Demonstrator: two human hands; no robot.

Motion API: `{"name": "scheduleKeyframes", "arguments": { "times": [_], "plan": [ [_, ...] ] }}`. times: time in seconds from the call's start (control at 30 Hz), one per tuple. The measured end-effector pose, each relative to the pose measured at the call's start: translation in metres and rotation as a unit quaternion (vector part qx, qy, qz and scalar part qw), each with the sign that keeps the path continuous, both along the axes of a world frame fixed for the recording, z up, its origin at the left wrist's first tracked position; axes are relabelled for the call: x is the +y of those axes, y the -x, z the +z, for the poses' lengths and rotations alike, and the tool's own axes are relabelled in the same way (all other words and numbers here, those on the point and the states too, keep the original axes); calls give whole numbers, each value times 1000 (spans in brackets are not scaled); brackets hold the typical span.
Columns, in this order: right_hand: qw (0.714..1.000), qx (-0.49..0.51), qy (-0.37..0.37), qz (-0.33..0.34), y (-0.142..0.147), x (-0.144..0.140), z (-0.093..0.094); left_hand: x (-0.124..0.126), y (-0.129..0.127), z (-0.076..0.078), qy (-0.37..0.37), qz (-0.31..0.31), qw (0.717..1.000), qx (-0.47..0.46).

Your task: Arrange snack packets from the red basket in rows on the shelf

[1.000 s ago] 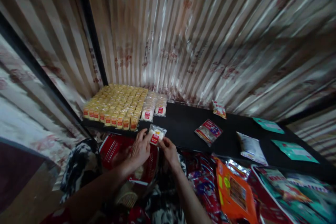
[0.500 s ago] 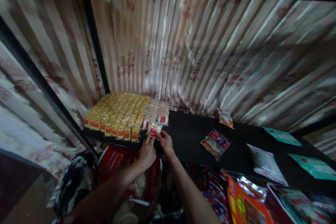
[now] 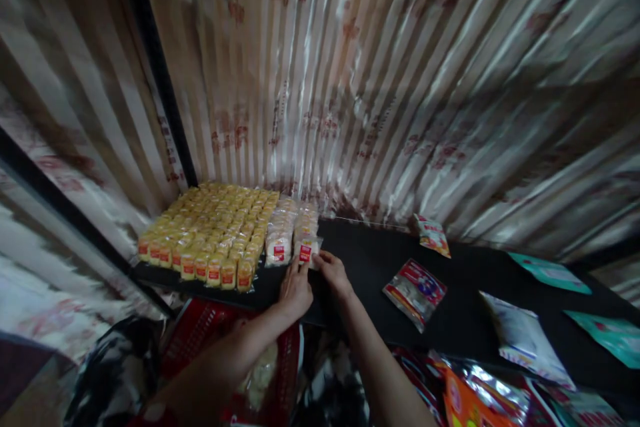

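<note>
A small clear packet of a white snack, with a red label, is between my two hands at the front of a row of like packets on the black shelf. My left hand has its fingertips on the packet's lower front edge. At its right edge, the closed fingers of my right hand grip the packet. Just left stands another row of white packets. Beyond that, many yellow wrapped cakes with orange-red labels stand in tight rows.
On the shelf to the right lie a red and clear bag, a small red-white bag, a white bag and teal pouches. Below its front edge are a large red bag and an orange bag. A black post rises at left.
Both hands have moved the packet right, from before the left white row to the front of the right one. It now stands more upright. The camera view has shifted slightly.
</note>
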State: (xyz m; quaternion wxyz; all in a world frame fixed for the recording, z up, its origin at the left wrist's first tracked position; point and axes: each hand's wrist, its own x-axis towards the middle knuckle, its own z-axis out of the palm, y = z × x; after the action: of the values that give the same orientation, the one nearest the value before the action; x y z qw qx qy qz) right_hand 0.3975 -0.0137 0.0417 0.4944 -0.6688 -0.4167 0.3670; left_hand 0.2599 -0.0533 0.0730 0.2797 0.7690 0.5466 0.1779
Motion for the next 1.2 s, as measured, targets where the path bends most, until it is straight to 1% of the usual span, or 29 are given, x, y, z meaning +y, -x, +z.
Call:
{"name": "scheduleKeyframes", "arguments": {
  "times": [0.07, 0.1, 0.2, 0.27, 0.37, 0.5, 0.67, 0.8, 0.87, 0.93, 1.0, 1.03, 1.07, 1.13, 1.17, 1.2],
  "plan": [
    [999, 36, -6, 12, -6, 2, 1, 5, -1, -4, -10, 4, 1000, -8],
    [999, 44, -10, 7, -8, 3, 0, 6, -1, -7, -16, 4, 1000, -12],
    [999, 37, -35, -19, -12, 6, -6, 9, -2, -14, -26, 11, 1000, -12],
    [999, 25, -40, -18, -13, 10, -11, 11, -3, -17, -27, 15, 999, -12],
    [999, -23, -27, -4, -12, 16, -15, 15, -2, -22, -35, 36, 999, -16],
    [992, -127, 8, -25, -6, 20, -13, 21, 3, -29, -44, 65, 997, -14],
    [974, -219, 21, -47, 8, 19, -10, 25, 8, -35, -52, 50, 997, -26],
    [973, -223, 14, -63, 14, 17, -7, 24, 8, -31, -70, 33, 995, -63],
    [973, -213, -8, -83, 17, 12, -1, 16, 11, -28, -86, 19, 992, -90],
    [972, -199, -47, -117, 25, -1, 7, 0, 20, -27, -100, -3, 988, -120],
    [974, -153, -107, -128, 40, -21, 15, -23, 34, -32, -103, -27, 983, -146],
    [978, -107, -132, -122, 50, -35, 18, -36, 44, -38, -98, -37, 982, -155],
    [982, -66, -143, -107, 60, -50, 19, -50, 54, -45, -86, -46, 982, -161],
    [991, -12, -127, -37, 84, -82, 18, -76, 77, -65, -40, -63, 984, -159],
    [995, -2, -104, 2, 96, -97, 15, -86, 89, -76, 0, -75, 986, -151],
    [996, 1, -81, 42, 108, -109, 9, -93, 101, -88, 45, -68, 986, -142]
  ]
}}
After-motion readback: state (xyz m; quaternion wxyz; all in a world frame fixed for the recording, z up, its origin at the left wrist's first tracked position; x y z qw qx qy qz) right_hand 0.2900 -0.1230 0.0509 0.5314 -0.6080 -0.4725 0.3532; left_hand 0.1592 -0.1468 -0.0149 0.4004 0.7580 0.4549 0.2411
